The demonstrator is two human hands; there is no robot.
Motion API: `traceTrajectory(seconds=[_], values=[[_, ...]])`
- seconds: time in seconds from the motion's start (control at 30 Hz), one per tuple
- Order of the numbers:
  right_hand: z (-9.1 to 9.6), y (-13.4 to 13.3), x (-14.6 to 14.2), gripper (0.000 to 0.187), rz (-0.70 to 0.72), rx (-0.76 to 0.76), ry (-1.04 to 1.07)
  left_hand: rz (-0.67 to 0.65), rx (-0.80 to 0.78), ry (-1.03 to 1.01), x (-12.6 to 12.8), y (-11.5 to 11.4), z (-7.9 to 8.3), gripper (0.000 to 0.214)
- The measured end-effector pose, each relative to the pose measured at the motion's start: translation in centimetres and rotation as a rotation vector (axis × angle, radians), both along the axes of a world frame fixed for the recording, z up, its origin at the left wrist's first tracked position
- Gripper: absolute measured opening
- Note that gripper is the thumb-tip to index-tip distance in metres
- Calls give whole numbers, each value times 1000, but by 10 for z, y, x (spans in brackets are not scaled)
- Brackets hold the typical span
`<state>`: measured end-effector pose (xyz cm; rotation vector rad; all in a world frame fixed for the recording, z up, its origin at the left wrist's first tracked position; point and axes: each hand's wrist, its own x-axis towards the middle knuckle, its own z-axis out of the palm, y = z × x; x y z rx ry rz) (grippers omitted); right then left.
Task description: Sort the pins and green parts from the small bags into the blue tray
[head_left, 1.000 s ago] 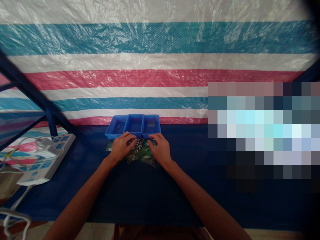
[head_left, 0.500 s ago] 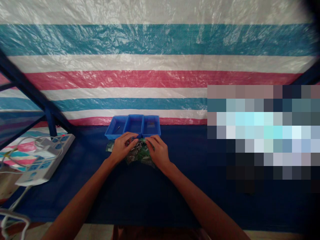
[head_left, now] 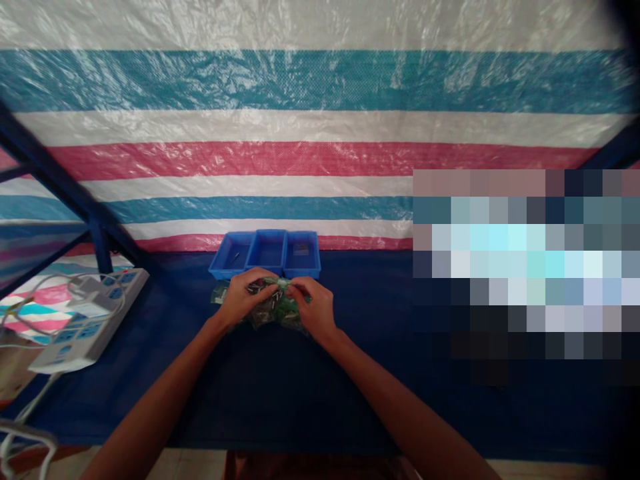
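Observation:
A clear plastic bag (head_left: 284, 312) with green on it lies on the dark blue table, and several small shiny metal pieces, like screws, show at its middle. My left hand (head_left: 244, 297) is closed on the bag's upper left part, with the thumb near the metal pieces. On the other side, my right hand (head_left: 317, 308) pinches the upper right edge of the bag between thumb and fingers. Just beyond my hands stand three joined blue trays (head_left: 267, 248). A small thin metal piece (head_left: 236, 256) lies in the left tray, and a small pale item (head_left: 301, 249) in the right one.
To the left, a white power strip (head_left: 95, 327) with plugs and cables lies along the table (head_left: 295, 393). Blue metal frame bars (head_left: 103, 243) stand at the left edge. Behind the trays hangs a striped plastic sheet (head_left: 280, 160). A blurred-out area covers the right side.
My right hand's fingers have closed in a pinch on the bag's top edge and moved slightly left. My left fingers have lowered onto the bag. The trays look unchanged.

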<state>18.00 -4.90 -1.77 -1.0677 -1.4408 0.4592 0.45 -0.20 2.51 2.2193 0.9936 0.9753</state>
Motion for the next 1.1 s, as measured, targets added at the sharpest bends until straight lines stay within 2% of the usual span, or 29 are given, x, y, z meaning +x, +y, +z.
traceTrajectory(seconds=[0.17,0.33,0.5,0.67,0.8,0.87,1.0,1.1], values=[[3,-1,0,14,42,-73,19,63,-12,-33,-2,3,-4,24],[8,-3,2,19,17,-74,-68,12,-19,-19,-4,4,-2,24],[8,-3,2,18,69,-82,-57,-39,-104,-16,-6,4,-4,22],[5,-4,2,20,77,-37,-96,-52,-267,-223,-4,4,-7,28],[3,-4,3,38,35,61,-161,-76,-410,-393,0,2,-7,41],[2,-4,4,33,32,99,-223,-67,-432,-408,2,2,-8,40],[2,-2,4,18,41,135,-249,-5,-332,-288,2,2,-8,26],[3,-1,6,16,20,109,-258,33,-165,-136,-1,1,-4,43]])
